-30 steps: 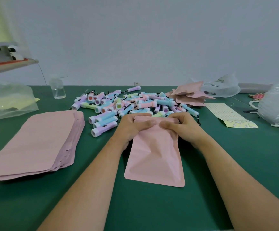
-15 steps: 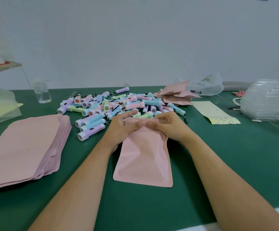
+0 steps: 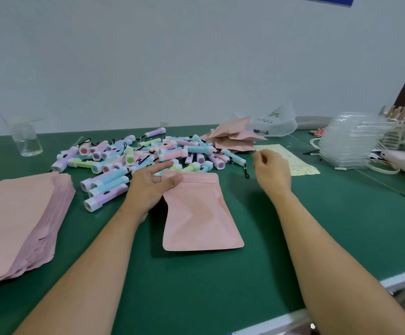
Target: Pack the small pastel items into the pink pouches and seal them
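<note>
A pink pouch (image 3: pixel 196 213) lies flat on the green table (image 3: pixel 317 226) in front of me. My left hand (image 3: pixel 148 187) pinches its top left corner, thumb on top, index finger stretched toward the pile. My right hand (image 3: pixel 271 170) hovers off the pouch to the right, fingers loosely curled, holding nothing. A heap of small pastel flashlight-shaped items (image 3: pixel 143 155) with black loops lies just behind the pouch. A stack of flat pink pouches (image 3: pixel 17 221) lies at the left.
Filled pink pouches (image 3: pixel 235 139) are piled behind the heap at the right, next to a clear plastic bag (image 3: pixel 274 122). A patterned sheet (image 3: pixel 293 158), a stack of clear trays (image 3: pixel 354 146) and a small clear bottle (image 3: pixel 26 139) also stand on the table. The table's white front edge (image 3: pixel 402 279) runs near right.
Both hands were pressing along the pouch's top edge. My right hand has now let go and moved up and right; the left keeps hold of the top left corner. My view swung right.
</note>
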Demonstrator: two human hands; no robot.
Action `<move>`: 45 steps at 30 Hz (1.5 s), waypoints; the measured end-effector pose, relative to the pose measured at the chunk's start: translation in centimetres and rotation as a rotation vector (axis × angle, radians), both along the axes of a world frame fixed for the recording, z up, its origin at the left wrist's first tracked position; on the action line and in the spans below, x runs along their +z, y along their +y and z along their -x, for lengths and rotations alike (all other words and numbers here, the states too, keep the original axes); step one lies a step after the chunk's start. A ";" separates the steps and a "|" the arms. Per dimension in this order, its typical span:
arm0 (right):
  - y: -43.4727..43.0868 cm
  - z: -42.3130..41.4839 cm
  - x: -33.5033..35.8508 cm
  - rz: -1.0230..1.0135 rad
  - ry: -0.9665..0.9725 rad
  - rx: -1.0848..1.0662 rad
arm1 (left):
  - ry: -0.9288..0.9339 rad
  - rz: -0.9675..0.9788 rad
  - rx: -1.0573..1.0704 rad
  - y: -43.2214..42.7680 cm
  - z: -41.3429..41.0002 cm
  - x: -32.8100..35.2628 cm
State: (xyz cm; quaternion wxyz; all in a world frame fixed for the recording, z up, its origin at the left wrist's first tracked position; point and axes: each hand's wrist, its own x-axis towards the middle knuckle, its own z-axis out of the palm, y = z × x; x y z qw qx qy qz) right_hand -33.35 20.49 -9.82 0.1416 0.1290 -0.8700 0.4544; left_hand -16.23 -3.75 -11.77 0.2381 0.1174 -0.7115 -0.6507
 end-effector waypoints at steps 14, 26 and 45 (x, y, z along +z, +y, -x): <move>7.1 4.4 -1.3 -0.303 -0.176 -0.449 | -0.061 0.066 -0.005 0.1 -0.1 -0.1; 6.6 4.9 -1.4 -0.467 -0.163 -0.481 | -0.086 0.108 0.000 0.4 -0.3 0.0; 6.9 6.2 -1.6 -0.302 -0.172 -0.475 | -0.084 0.127 -0.003 0.2 -0.1 -0.3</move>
